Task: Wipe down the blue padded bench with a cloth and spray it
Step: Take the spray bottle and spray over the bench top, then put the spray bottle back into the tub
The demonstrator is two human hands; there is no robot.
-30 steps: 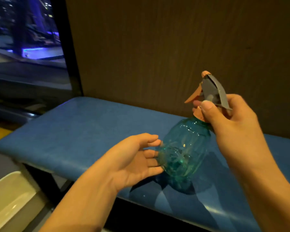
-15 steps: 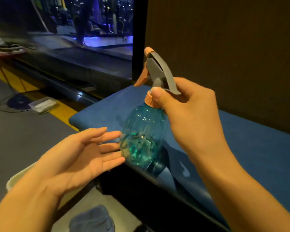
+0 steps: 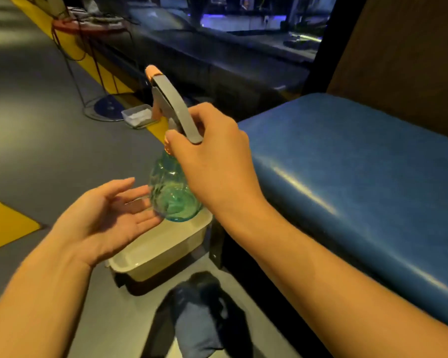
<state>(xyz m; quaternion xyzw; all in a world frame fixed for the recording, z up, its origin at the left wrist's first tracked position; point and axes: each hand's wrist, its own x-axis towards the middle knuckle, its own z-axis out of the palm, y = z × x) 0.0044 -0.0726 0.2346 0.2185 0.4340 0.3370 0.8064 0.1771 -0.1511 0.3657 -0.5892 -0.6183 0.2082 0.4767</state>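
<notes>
My right hand (image 3: 212,161) grips the neck of a teal see-through spray bottle (image 3: 172,195) with a grey and orange trigger head. The bottle hangs upright in the air, left of the bench's end and above a white tub. My left hand (image 3: 106,220) is held palm up beside the bottle's lower body, fingers apart, fingertips at or near the plastic. The blue padded bench (image 3: 360,182) fills the right side, shiny along its front edge. A dark blue cloth (image 3: 199,316) lies crumpled on the floor at the bottom middle.
A white rectangular tub (image 3: 166,251) sits on the floor against the bench's end. Further back are a small clear container (image 3: 139,116), a wire stand with a round base (image 3: 104,107), and yellow floor markings (image 3: 3,223). A brown wall panel (image 3: 404,55) backs the bench.
The view has swung left and down, off the bench toward the floor. The bottle has moved from over the bench's edge to above the white tub, my left hand staying beside it.
</notes>
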